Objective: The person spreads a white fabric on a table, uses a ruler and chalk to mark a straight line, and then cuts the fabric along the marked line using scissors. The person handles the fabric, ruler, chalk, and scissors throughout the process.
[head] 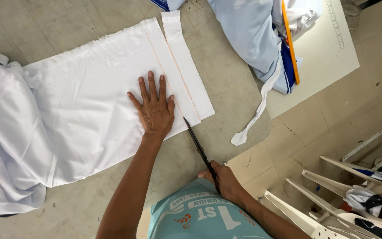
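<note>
Scissors at the edge of white cloth on the desk

The black scissors [198, 142] lie slanted, blades aimed up-left at the white cloth [89, 106], tips meeting its near edge along an orange line. The right hand [226, 181] has its fingers curled shut around the handles. The left hand [154, 108] lies flat, fingers spread, on the cloth. Right of it lie a cut strip [186, 66], pale blue fabric [248, 31], and a yellow ruler [290, 42] on the grey desk [226, 79].

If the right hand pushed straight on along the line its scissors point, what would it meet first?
Most likely the near edge of the white cloth, where the black scissors in the right hand already touch it beside the flat left hand.
</note>
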